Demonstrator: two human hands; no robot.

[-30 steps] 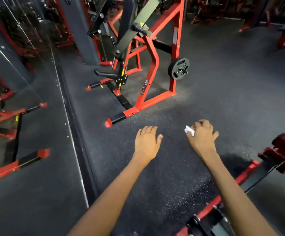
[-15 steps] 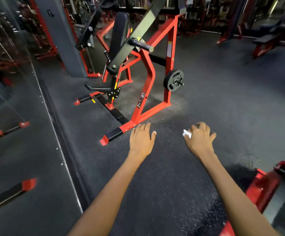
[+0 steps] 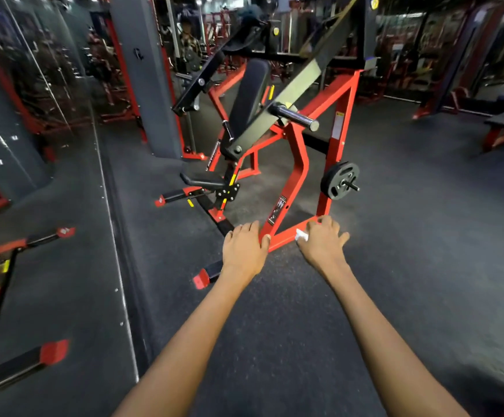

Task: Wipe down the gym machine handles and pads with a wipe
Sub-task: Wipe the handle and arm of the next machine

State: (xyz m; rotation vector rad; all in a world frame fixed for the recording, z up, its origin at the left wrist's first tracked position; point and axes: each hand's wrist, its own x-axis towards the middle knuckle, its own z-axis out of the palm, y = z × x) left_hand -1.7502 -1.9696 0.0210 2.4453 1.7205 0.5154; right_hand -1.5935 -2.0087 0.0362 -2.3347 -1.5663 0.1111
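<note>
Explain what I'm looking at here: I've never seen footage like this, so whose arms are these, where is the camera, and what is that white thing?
The camera sits on a person's head and looks forward and down, so the two bare arms are the wearer's own. No robot is involved. The left hand is open and holds nothing. The right hand is curled around a small white wipe, which peeks out beside the fingers. Ahead stands a red-framed gym machine on the dark rubber floor, with a black back pad, a chrome peg and a weight plate stored on its side. A mirror wall runs along the left.
</note>
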